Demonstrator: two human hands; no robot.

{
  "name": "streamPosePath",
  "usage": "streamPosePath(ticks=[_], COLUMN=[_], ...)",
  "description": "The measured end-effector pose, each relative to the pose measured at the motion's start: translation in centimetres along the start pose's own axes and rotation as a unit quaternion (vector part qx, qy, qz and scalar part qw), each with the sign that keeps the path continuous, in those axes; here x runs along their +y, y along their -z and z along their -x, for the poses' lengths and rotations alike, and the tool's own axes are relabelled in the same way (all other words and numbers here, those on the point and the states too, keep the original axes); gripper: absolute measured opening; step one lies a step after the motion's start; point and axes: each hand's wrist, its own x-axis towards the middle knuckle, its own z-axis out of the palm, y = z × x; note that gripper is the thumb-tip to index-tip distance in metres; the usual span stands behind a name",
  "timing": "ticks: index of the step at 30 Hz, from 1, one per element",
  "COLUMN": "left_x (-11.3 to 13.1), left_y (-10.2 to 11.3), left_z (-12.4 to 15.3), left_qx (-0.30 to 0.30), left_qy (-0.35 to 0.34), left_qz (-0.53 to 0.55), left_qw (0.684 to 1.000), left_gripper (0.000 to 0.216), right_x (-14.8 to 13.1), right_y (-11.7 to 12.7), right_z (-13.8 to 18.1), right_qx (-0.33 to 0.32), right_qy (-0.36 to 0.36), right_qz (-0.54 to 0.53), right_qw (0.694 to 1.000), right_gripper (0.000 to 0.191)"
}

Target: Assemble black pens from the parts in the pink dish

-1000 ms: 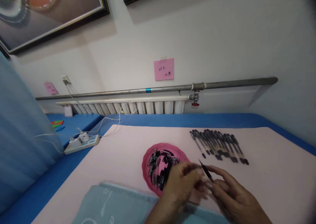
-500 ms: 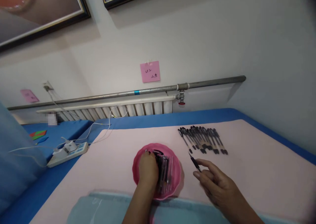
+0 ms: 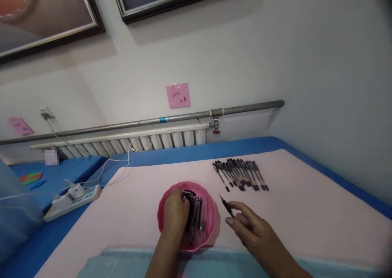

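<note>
My right hand (image 3: 255, 229) pinches an uncapped pen (image 3: 227, 208) with a black grip, its tip pointing up and to the left, just right of a pink bowl (image 3: 212, 225). Inside that scalloped bowl lie several clear pen barrels (image 3: 197, 221) and dark pen parts. My left hand (image 3: 176, 212) reaches into the bowl's left side with its fingers curled, and whatever they grip is hidden. Beyond the right hand, a row of capped black pens (image 3: 240, 174) lies side by side on the pink table cover.
A white power strip (image 3: 73, 203) with plugs and cables lies at the table's left. Light blue cloth (image 3: 122, 263) runs along the near edge. A radiator (image 3: 159, 141) and a metal pipe (image 3: 183, 116) line the wall behind.
The whole scene has shifted left in view as my head turned. My right hand still holds the pen, and the left hand stays in the bowl.
</note>
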Motion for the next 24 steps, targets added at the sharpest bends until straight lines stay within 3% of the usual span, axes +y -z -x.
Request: streamPosePath(ticks=[1, 3, 5, 8, 10, 16, 24], left_x=[0.0, 0.2, 0.4, 0.9, 1.2, 1.9, 2.1], left_y=[0.2, 0.5, 0.5, 0.4, 0.2, -0.4, -1.3], left_z=[0.2, 0.8, 1.4, 2.1, 2.4, 3.1, 3.7], left_qx=[-0.012, -0.066, -0.132, -0.202, -0.215, -0.249, -0.276], left_qy=[-0.001, 0.018, 0.049, 0.11, 0.139, 0.172, 0.157], left_qz=[0.065, 0.269, 0.454, 0.634, 0.674, 0.717, 0.713], left_qw=[0.998, 0.961, 0.88, 0.738, 0.693, 0.628, 0.626], left_gripper=[0.015, 0.007, 0.011, 0.024, 0.023, 0.017, 0.018], right_x=[-0.1, -0.4, -0.5, -0.4, -0.2, 0.0, -0.2], right_y=[-0.1, -0.3, -0.5, -0.9, -1.0, -0.7, -0.5], right_z=[0.1, 0.4, 0.6, 0.8, 0.9, 0.6, 0.5], right_qx=[-0.012, -0.04, -0.063, -0.084, -0.088, -0.092, -0.077], right_qy=[0.003, 0.012, 0.019, 0.032, 0.037, 0.03, 0.042], right_qz=[0.012, 0.033, 0.047, 0.063, 0.072, 0.078, 0.054], right_qw=[1.0, 0.999, 0.997, 0.994, 0.993, 0.992, 0.995], right_gripper=[0.032, 0.029, 0.027, 0.027, 0.028, 0.027, 0.019])
